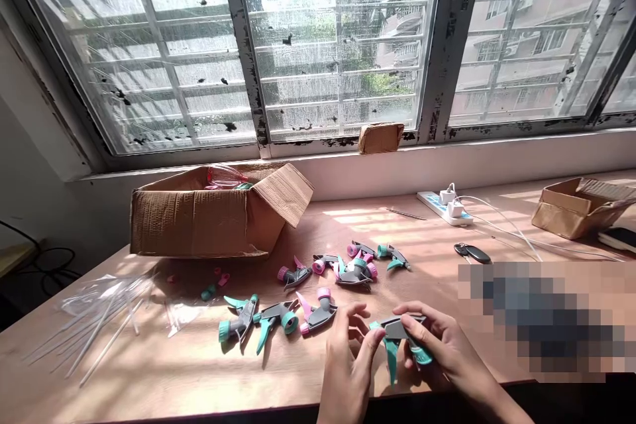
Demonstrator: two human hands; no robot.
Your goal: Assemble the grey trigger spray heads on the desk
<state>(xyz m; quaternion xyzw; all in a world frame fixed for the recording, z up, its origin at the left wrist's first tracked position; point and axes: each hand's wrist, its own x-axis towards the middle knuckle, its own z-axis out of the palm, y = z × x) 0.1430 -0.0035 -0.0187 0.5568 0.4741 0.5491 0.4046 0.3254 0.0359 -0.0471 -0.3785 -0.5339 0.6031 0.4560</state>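
Observation:
My right hand (pixel 444 338) grips a grey and teal trigger spray head (pixel 397 328) above the table's front edge, its teal trigger hanging down. My left hand (pixel 350 354) is closed at the nozzle end of that spray head, thumb against the nozzle; its fingertips are partly hidden. To the left lie more spray heads: a teal one (pixel 275 319), another teal one (pixel 239 321) and a pink one (pixel 318 313). Behind them is a cluster of pink and teal spray heads (pixel 352 271).
An open cardboard box (pixel 193 222) stands at the back left. Thin white tubes (pixel 99 338) and plastic bags lie on the left, near small pink and teal caps (pixel 209 291). On the right are a power strip (pixel 447 209), keys (pixel 472 253), a small box (pixel 566 212) and a blurred-out patch.

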